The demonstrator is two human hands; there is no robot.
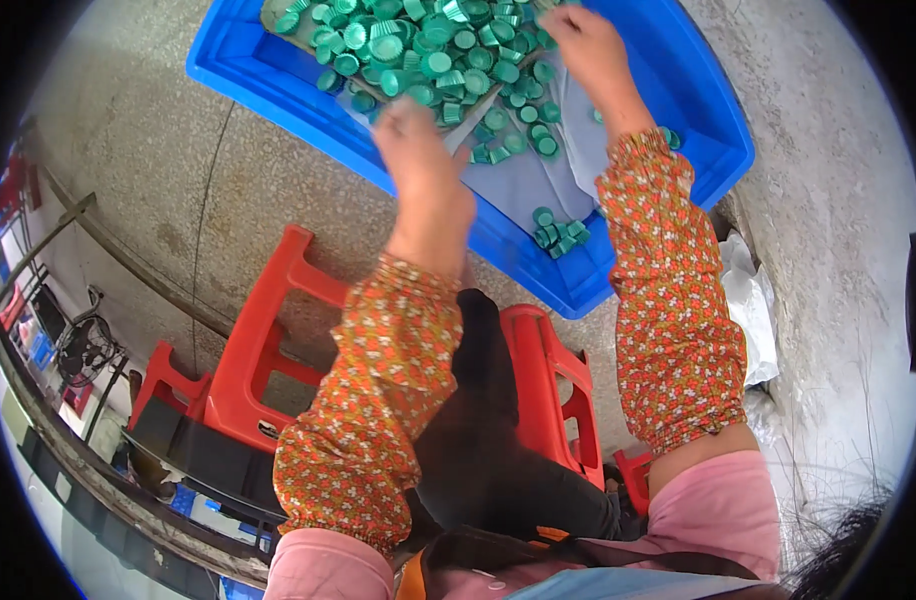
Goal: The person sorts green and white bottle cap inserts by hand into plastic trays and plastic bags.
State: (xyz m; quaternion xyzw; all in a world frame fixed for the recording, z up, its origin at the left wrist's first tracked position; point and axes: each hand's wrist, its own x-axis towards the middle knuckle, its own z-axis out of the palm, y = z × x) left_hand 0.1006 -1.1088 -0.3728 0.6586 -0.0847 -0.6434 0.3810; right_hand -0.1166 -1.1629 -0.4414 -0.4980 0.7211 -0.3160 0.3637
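Observation:
Many small green fluted caps (436, 64) are heaped in the far part of a large blue tray (318, 127). A thin sheet with a tan edge shows in part under the heap. My left hand (415, 150), slightly blurred, is over the tray's near left rim by the heap, its fingers curled closed. At the heap's right side is my right hand (588, 50), fingers pinched together by the sheet's edge. What either hand grips is too unclear to name. Some loose caps (560, 234) lie in the tray's near corner, and others are scattered between my hands on a pale liner (518, 190).
Red plastic stools (246, 350) stand left of my legs, and another red stool (548, 385) is to the right. A white plastic bag (748, 310) lies beside the tray against the wall. A black fan (86, 350) and a long rail are at the far left.

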